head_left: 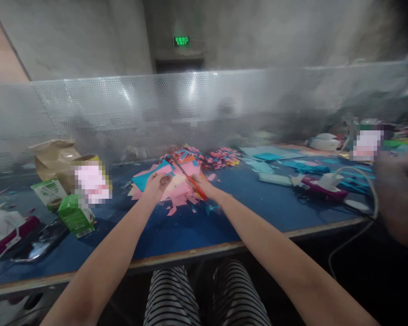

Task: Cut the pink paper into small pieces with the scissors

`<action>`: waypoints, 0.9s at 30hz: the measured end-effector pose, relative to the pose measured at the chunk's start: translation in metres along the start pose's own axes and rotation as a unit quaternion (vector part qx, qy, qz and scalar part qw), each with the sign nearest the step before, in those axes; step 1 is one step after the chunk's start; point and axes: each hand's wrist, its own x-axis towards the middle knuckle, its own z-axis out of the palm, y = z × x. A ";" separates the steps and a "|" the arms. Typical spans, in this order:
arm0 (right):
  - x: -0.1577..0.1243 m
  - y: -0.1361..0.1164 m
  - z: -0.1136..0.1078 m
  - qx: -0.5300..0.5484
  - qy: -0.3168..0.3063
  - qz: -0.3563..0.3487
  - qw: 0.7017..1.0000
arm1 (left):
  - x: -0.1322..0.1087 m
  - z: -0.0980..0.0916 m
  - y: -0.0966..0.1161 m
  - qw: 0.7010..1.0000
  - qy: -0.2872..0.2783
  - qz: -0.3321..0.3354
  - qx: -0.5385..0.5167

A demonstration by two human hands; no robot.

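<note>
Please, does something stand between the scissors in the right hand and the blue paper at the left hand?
Nothing visible stands between the scissors in the right hand and the blue paper; pink scraps lie nearby on the table.

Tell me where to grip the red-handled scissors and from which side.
Grip the scissors by their red handles, probably best from the near right, as the right hand does. The handles sit at the near right end, while the blades slant away leftward, so an approach from the far left would meet them first.
</note>
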 end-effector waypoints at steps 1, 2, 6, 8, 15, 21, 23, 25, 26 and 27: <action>-0.003 -0.004 0.001 0.008 -0.019 0.001 1.000 | -0.002 0.002 0.000 1.000 -0.007 -0.005 -0.001; -0.007 -0.008 0.002 0.012 -0.037 0.002 0.999 | -0.004 0.003 0.001 1.000 -0.016 -0.010 -0.001; -0.019 -0.024 0.004 0.010 -0.065 -0.013 0.998 | -0.010 0.007 0.000 0.999 -0.036 -0.007 0.000; -0.022 -0.028 0.004 0.012 -0.072 -0.017 0.997 | -0.011 0.007 -0.001 0.999 -0.033 0.012 -0.012; -0.020 -0.024 0.004 0.012 -0.075 -0.017 0.997 | -0.011 0.007 0.002 0.999 -0.029 0.036 -0.022; -0.019 -0.024 0.004 0.012 -0.071 -0.022 0.997 | -0.010 0.007 0.000 0.999 -0.018 0.039 -0.015; -0.018 -0.022 0.004 0.015 -0.073 -0.029 0.997 | -0.009 0.007 -0.001 0.999 -0.018 0.032 -0.018; -0.017 -0.020 0.004 0.018 -0.076 -0.034 0.996 | -0.008 0.006 -0.002 0.999 -0.022 0.025 -0.022; -0.016 -0.019 0.004 0.020 -0.077 -0.035 0.996 | -0.008 0.006 -0.002 0.999 -0.024 0.024 -0.023; -0.015 -0.018 0.004 0.022 -0.076 -0.037 0.996 | -0.007 0.006 -0.003 0.999 -0.025 0.022 -0.024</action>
